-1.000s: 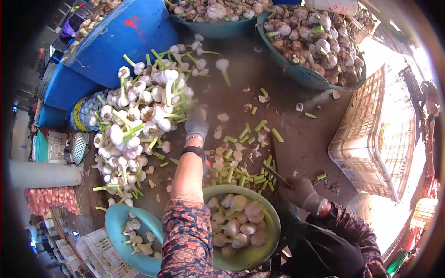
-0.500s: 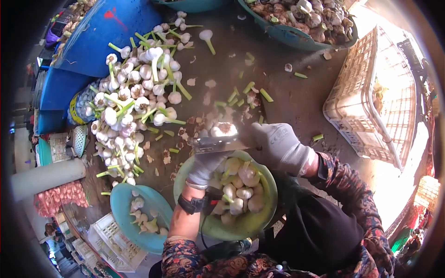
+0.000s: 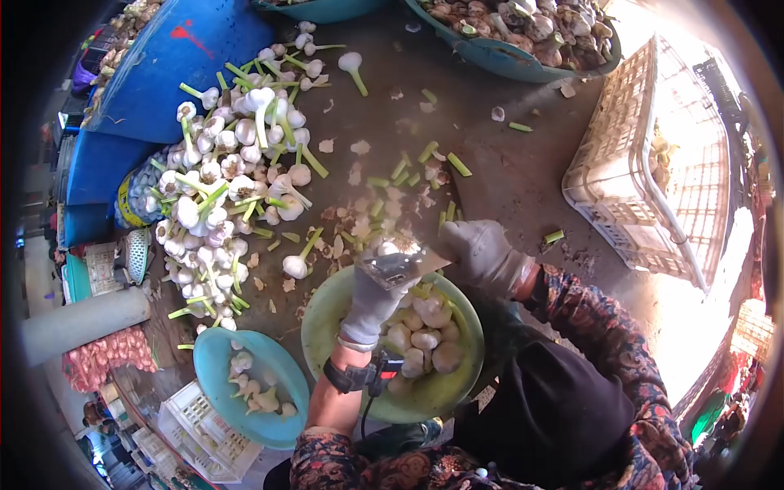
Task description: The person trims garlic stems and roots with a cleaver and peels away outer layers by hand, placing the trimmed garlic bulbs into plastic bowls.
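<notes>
My left hand, in a grey glove, is closed around a garlic bulb above the rim of the green basin. My right hand, gloved too, grips a knife whose broad blade lies across the front of the bulb and hides part of my left fingers. The knife's handle is hidden inside my fist. Trimmed bulbs fill part of the basin below. Just beyond my hands, cut green stems and papery skins are scattered on the table.
A large heap of stemmed garlic lies at left against a blue bin. Near it, a turquoise bowl holds several bulbs. A basin rim heaped with garlic shows at the back, and a white crate stands at right.
Both hands, with the bulb and knife, have come slightly nearer, and the blade has tilted so its broad face shows. A single stemmed bulb now lies left of the green basin, apart from the heap.
</notes>
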`<state>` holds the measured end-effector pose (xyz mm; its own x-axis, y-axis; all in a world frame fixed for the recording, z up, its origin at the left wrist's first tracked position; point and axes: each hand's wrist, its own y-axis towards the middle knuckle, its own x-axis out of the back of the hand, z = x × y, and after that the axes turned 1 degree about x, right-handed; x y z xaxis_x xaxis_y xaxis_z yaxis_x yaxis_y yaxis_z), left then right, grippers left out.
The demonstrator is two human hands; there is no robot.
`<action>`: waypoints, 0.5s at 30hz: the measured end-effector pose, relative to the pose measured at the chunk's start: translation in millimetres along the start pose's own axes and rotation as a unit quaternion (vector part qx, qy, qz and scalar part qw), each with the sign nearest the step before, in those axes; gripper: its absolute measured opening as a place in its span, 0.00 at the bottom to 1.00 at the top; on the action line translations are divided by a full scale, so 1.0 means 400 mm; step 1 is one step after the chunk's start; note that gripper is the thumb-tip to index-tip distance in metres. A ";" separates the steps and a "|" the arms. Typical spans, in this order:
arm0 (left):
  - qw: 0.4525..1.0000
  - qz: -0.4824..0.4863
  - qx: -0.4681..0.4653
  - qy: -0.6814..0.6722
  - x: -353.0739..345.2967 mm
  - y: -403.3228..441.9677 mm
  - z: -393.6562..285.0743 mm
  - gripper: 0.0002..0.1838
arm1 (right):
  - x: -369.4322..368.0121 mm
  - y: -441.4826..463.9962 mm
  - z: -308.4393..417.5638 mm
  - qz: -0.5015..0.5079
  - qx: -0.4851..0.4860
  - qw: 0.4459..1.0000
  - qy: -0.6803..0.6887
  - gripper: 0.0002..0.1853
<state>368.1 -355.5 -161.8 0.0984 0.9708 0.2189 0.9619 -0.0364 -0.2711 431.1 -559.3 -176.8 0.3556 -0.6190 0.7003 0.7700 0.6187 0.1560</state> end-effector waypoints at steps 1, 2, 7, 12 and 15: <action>1.000 -0.001 -0.001 -0.001 0.002 0.003 0.000 0.21 | 0.000 0.002 -0.002 -0.006 0.009 1.000 0.010 0.18; 0.995 0.005 -0.072 0.062 0.006 0.005 0.001 0.19 | -0.002 0.002 -0.004 -0.010 0.019 1.000 0.022 0.19; 0.994 0.049 -0.013 -0.099 0.014 0.002 -0.063 0.16 | -0.021 0.001 -0.055 -0.052 0.051 0.997 -0.019 0.15; 0.992 0.048 -0.060 -0.101 0.048 -0.061 -0.159 0.19 | 0.123 0.017 -0.125 0.014 -0.312 0.940 -0.136 0.12; 0.943 -0.069 0.034 -0.322 0.046 0.005 -0.066 0.14 | 0.050 -0.005 -0.075 -0.068 -0.310 0.945 0.083 0.14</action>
<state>378.6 -343.8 -133.7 -0.2239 0.9084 -0.3531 0.9334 0.0957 -0.3458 452.4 -587.5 -183.9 0.2690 -0.7715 0.5765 0.9587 0.1570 -0.2372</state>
